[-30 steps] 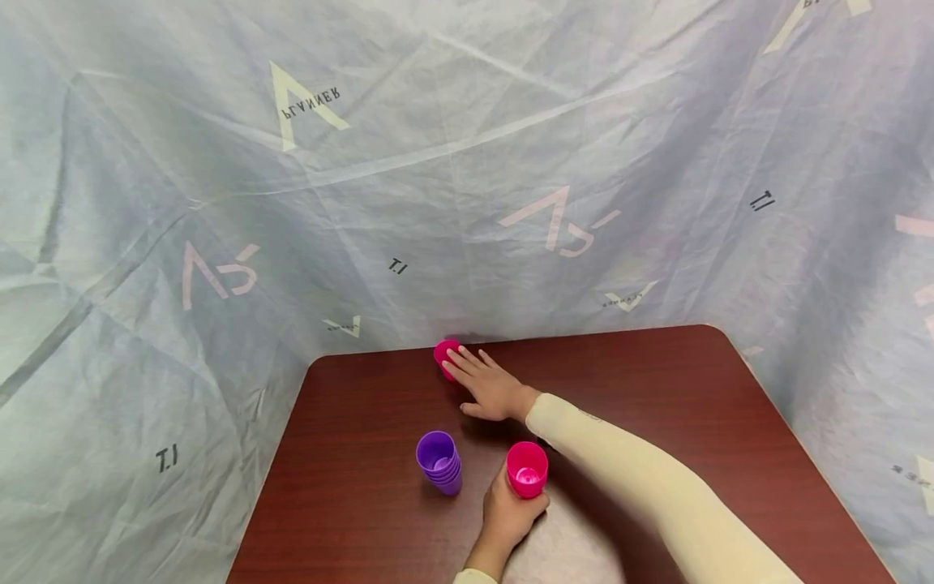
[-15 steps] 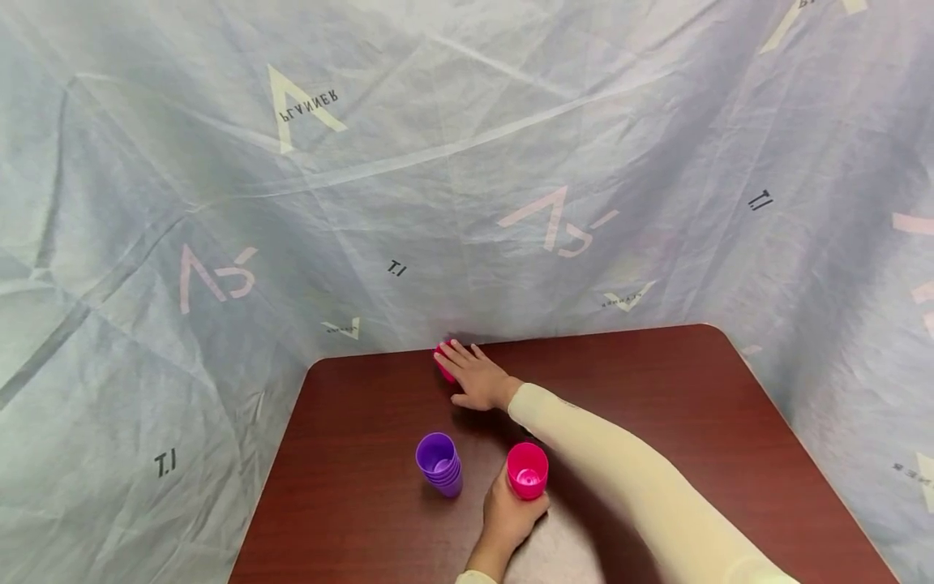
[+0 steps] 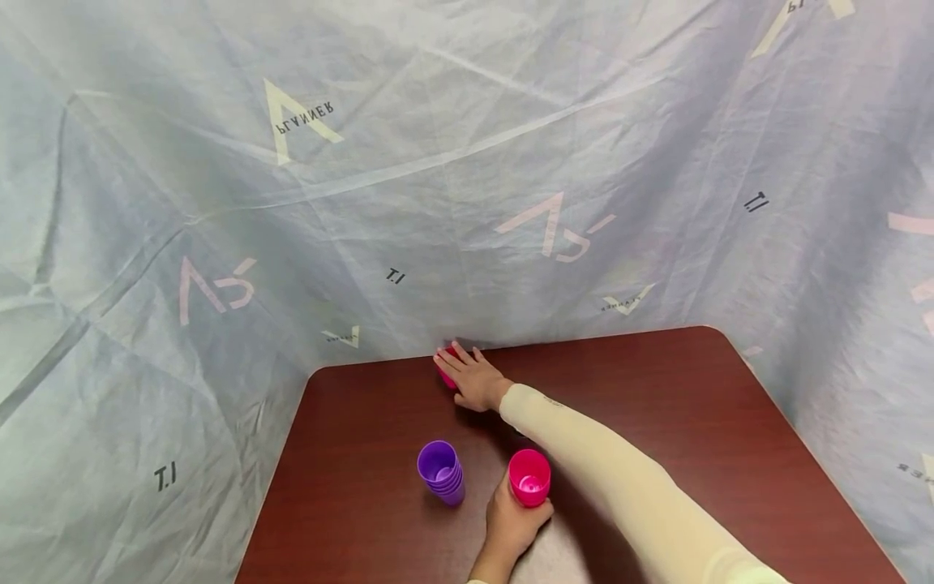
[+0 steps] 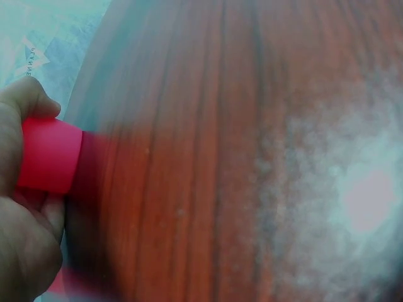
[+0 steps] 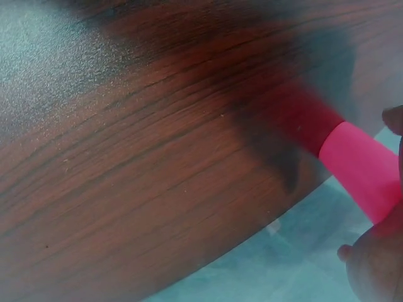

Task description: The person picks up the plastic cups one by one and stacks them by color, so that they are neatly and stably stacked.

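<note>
In the head view my left hand [image 3: 512, 523] grips a bright pink cup [image 3: 529, 478] near the front of the table, its mouth facing up. The left wrist view shows the thumb and fingers curled round this cup [image 4: 53, 154]. Far back, by the cloth, my right hand [image 3: 474, 381] lies over a second pink cup [image 3: 446, 377] with fingers stretched out, covering much of it. In the right wrist view that cup [image 5: 365, 167] stands on the table, with fingertips [image 5: 346, 253] on either side of it. Left of the left hand is a stack of purple cups [image 3: 442, 470].
The dark red-brown wooden table [image 3: 350, 519] has rounded far corners. A grey printed cloth [image 3: 452, 195] hangs behind and beside it. My right sleeve [image 3: 613, 470] crosses the table's right part, past the left hand's cup.
My right hand has moved a little farther left and forward, over the far pink cup, hiding more of it. The left hand holds its cup in the same place. The head view has tilted slightly.
</note>
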Demonstrator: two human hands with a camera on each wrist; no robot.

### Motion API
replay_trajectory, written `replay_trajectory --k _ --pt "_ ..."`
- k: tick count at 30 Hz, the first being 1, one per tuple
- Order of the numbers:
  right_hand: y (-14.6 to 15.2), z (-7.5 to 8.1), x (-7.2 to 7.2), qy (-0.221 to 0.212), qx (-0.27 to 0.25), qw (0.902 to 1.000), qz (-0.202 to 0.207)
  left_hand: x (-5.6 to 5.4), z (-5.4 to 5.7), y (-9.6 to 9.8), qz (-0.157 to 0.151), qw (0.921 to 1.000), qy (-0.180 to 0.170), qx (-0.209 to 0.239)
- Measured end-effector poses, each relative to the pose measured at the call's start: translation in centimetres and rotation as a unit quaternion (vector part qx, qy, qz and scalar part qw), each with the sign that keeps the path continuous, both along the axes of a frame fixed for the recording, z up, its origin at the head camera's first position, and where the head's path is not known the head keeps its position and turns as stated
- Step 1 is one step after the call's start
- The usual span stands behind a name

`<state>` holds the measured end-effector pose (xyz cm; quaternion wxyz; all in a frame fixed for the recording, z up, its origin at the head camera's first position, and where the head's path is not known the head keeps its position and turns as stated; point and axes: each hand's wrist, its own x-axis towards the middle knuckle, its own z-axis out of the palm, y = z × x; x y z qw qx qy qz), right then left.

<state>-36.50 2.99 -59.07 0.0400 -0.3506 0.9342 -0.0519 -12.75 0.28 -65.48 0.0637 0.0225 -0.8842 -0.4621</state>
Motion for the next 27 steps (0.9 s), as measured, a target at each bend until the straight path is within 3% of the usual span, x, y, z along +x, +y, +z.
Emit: replay_trajectory --k 8,17,27 --pt "0.1 0.9 0.4 0.029 0.028 0.999 -0.019 0.0 0.1 0.1 -0.001 1.0 -0.003 0.001" --pt "0.1 1.4 0.8 0.07 -0.014 0.9974 -0.007 0.2 0.3 0.1 0.005 1.0 0.004 0.0" --pt "1.5 1.9 1.9 0.039 -0.057 0.997 -0.034 0.3 0.2 0.1 0.001 0.9999 0.011 0.006"
